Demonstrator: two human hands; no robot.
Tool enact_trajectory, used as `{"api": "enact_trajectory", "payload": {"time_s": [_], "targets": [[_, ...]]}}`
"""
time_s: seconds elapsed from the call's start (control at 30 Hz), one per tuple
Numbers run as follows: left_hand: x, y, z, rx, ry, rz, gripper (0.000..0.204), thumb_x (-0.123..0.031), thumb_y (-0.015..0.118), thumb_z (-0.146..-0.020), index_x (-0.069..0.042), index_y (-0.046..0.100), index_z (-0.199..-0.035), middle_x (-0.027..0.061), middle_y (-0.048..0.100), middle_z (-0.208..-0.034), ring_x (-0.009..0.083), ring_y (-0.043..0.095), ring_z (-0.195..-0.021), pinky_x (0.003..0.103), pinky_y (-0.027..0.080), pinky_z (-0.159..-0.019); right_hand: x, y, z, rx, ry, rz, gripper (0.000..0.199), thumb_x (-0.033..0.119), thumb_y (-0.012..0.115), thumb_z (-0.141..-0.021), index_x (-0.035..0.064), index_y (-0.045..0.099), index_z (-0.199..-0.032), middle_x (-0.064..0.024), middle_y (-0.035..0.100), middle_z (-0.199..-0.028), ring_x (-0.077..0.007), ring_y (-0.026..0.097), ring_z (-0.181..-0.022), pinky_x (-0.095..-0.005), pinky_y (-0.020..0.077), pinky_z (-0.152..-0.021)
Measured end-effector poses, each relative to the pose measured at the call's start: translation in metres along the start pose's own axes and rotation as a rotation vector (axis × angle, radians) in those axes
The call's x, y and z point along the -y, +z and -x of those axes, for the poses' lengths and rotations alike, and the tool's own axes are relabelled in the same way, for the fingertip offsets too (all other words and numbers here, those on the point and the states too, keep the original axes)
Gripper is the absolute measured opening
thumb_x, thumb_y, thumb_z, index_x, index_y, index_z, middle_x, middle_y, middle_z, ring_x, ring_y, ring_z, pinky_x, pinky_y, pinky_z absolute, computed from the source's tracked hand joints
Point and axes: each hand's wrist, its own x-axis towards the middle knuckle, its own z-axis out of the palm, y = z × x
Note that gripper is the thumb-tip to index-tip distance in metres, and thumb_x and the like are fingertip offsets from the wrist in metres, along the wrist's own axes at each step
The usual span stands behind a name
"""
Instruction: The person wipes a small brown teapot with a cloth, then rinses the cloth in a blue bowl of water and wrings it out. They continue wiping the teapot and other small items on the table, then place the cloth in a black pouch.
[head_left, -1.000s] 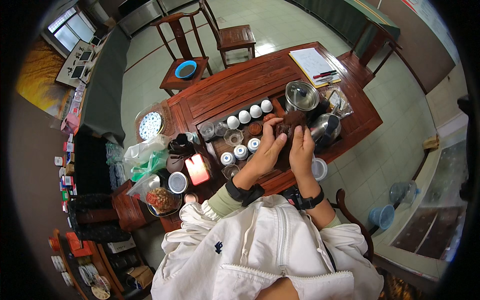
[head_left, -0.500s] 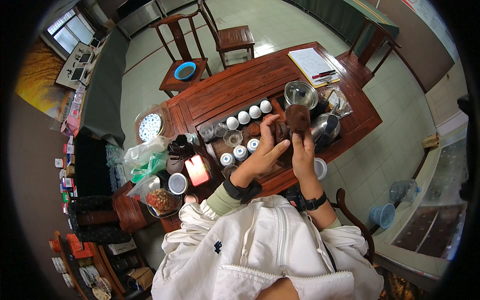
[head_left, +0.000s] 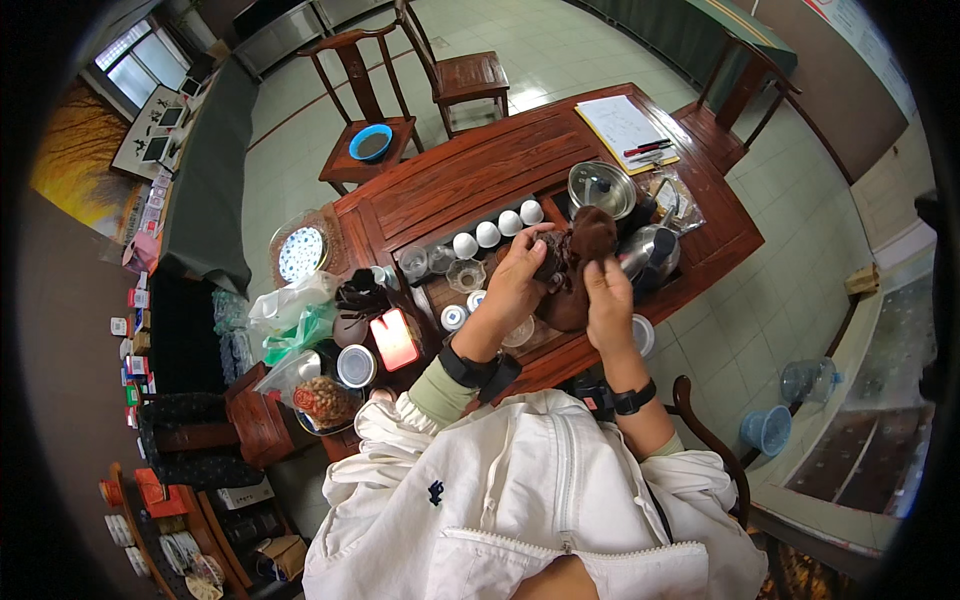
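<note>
This looks like a tea room, perhaps in a shop or studio. A carved dark wooden bench [head_left: 470, 180] carries a row of small white cups [head_left: 490, 232], a glass-lidded pot [head_left: 600, 187] and a metal kettle [head_left: 650, 255]. Matching wooden chairs [head_left: 470, 75] stand on a pale tiled floor [head_left: 560, 45].

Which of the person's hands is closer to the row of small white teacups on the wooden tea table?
Left. The left hand sits just below the row of small white teacups, gripping the brown cloth. The right hand holds the cloth farther off, toward the metal kettle.
</note>
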Motion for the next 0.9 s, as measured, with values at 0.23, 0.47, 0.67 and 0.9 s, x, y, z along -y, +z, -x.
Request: {"api": "enact_trajectory", "payload": {"time_s": [0.23,0.47,0.67,0.9], "targets": [[-0.001,-0.001,0.001,-0.009,-0.016,0.062,0.037,-0.03,0.045,-0.099,-0.013,0.034,-0.131,0.0055,0.053,-0.114,0.0144,0.054,-0.098,0.028,0.045,-0.074,0.002,-0.01,-0.004,0.102,-0.076,-0.001,0.032,0.017,0.049,-0.098,0.0034,0.051,-0.126,-0.0037,0.055,-0.121,-0.0134,0.051,-0.109,-0.0284,0.0406,-0.093],[0.014,0.0,0.006,-0.036,0.103,-0.306,0.041,-0.027,0.044,-0.099,-0.008,0.03,-0.133,0.0083,0.045,-0.114,0.0151,0.047,-0.1,0.028,0.041,-0.085,-0.001,0.005,-0.014,0.07,-0.307,0.532,0.03,0.01,0.046,-0.095,-0.0026,0.049,-0.122,-0.0131,0.053,-0.118,-0.0216,0.052,-0.106,-0.0314,0.0406,-0.093],[0.016,0.0,0.008,-0.027,0.403,-0.898,0.042,-0.021,0.044,-0.099,-0.004,0.028,-0.134,0.0115,0.041,-0.12,0.0181,0.042,-0.108,0.029,0.035,-0.094,-0.01,0.009,-0.018,-0.117,-0.215,0.409,0.025,0.011,0.044,-0.095,-0.0039,0.054,-0.112,-0.0127,0.06,-0.099,-0.0231,0.058,-0.088,-0.0332,0.0457,-0.082],[0.008,-0.004,0.005,0.01,0.072,-0.119,0.04,-0.03,0.042,-0.099,-0.003,0.04,-0.128,0.0103,0.054,-0.103,0.0184,0.055,-0.085,0.029,0.045,-0.07,-0.003,-0.006,-0.02,-0.253,0.18,-0.209,0.031,0.018,0.044,-0.1,0.0013,0.051,-0.125,-0.0051,0.058,-0.115,-0.0141,0.054,-0.102,-0.0288,0.0435,-0.089]]}}
